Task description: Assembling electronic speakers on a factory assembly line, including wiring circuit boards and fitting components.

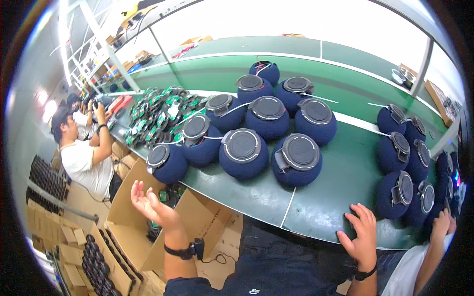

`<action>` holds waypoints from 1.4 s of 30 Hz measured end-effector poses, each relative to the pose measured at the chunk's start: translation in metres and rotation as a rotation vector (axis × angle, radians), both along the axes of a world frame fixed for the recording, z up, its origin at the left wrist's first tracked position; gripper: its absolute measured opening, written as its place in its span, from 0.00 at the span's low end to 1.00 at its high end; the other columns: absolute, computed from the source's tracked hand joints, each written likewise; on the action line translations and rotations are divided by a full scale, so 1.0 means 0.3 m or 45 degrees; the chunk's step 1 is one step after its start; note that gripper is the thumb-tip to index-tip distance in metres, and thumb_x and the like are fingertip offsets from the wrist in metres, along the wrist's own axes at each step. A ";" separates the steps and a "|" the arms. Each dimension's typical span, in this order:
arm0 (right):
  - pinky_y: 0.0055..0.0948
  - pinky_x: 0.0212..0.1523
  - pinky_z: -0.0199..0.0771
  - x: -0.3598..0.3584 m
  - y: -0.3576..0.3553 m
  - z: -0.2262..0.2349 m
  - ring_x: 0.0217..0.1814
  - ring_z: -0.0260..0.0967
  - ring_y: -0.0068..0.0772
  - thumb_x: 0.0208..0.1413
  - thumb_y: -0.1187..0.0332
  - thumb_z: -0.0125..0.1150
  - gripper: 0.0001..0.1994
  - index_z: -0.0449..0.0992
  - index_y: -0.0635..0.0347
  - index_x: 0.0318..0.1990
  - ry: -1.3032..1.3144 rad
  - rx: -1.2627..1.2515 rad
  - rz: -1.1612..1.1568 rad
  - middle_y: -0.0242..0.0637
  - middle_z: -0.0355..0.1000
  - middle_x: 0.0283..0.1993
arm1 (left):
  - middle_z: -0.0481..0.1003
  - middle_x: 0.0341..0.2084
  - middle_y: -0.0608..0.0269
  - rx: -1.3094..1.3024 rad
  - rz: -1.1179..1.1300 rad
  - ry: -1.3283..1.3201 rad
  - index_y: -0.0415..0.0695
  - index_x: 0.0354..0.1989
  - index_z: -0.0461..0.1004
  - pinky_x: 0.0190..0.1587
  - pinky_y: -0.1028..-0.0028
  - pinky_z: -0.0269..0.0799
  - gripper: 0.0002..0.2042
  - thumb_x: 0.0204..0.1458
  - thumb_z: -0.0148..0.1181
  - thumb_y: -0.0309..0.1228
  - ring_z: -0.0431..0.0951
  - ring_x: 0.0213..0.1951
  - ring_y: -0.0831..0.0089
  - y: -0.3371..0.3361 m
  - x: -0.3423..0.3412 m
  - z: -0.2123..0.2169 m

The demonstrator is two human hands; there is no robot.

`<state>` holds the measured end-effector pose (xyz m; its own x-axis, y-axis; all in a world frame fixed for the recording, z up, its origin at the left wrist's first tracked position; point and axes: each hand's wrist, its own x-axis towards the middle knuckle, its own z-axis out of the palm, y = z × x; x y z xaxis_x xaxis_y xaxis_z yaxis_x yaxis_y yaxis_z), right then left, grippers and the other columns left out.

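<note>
— Where are the person's hands?

— The left hand [154, 207] is raised, palm turned up, fingers loosely curled around nothing. The right hand [363, 233] is empty too, fingers spread over the near edge of the green workbench [340, 167]; I can't tell whether it bears weight there.

— And the navy spheres?

— One fabric-covered sphere [173, 167] sits just beyond the left hand, with a heap of circuit boards [160, 116] farther past it. A dark-capped sphere [296, 160] stands ahead and left of the right hand, and a side-facing sphere [390, 197] is just beyond it to the right.

— Which step is this, then?

— I'd judge a pause between handlings, since neither hand grips a sphere.

— What does the next move call for?

— Handling any sphere would call for a forward reach and cupped fingers around the fabric, clear of its cap and of loose cables like that white cable [323, 99].
</note>
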<state>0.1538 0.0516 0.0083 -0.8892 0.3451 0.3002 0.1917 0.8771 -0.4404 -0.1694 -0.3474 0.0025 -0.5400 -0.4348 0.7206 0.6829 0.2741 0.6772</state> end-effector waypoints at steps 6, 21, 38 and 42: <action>0.54 0.70 0.60 0.008 0.010 0.000 0.70 0.64 0.57 0.45 0.59 0.74 0.25 0.80 0.61 0.51 0.016 0.015 0.014 0.47 0.71 0.64 | 0.73 0.58 0.47 -0.788 -0.973 0.030 0.35 0.59 0.71 0.68 0.59 0.62 0.27 0.54 0.67 0.38 0.72 0.63 0.56 0.351 0.078 0.492; 0.52 0.69 0.62 0.022 0.058 -0.005 0.68 0.67 0.49 0.51 0.52 0.72 0.25 0.80 0.58 0.51 0.018 -0.079 -0.022 0.42 0.74 0.60 | 0.82 0.48 0.45 -2.487 -0.293 -0.358 0.43 0.50 0.82 0.57 0.56 0.75 0.20 0.55 0.64 0.44 0.81 0.53 0.48 1.397 -0.867 0.500; 0.47 0.66 0.64 0.008 0.075 0.024 0.66 0.68 0.45 0.49 0.51 0.74 0.23 0.81 0.56 0.48 -0.018 -0.070 0.009 0.38 0.75 0.57 | 0.67 0.63 0.54 -2.522 -0.298 -0.334 0.54 0.61 0.76 0.70 0.43 0.58 0.29 0.50 0.74 0.45 0.59 0.71 0.52 1.392 -0.926 0.376; 0.48 0.66 0.64 0.010 0.070 0.033 0.65 0.68 0.45 0.49 0.52 0.74 0.23 0.81 0.56 0.48 -0.020 -0.082 0.012 0.38 0.75 0.57 | 0.68 0.60 0.56 -2.113 -0.311 0.077 0.52 0.55 0.76 0.66 0.48 0.62 0.24 0.50 0.73 0.44 0.66 0.65 0.52 1.376 -0.898 0.450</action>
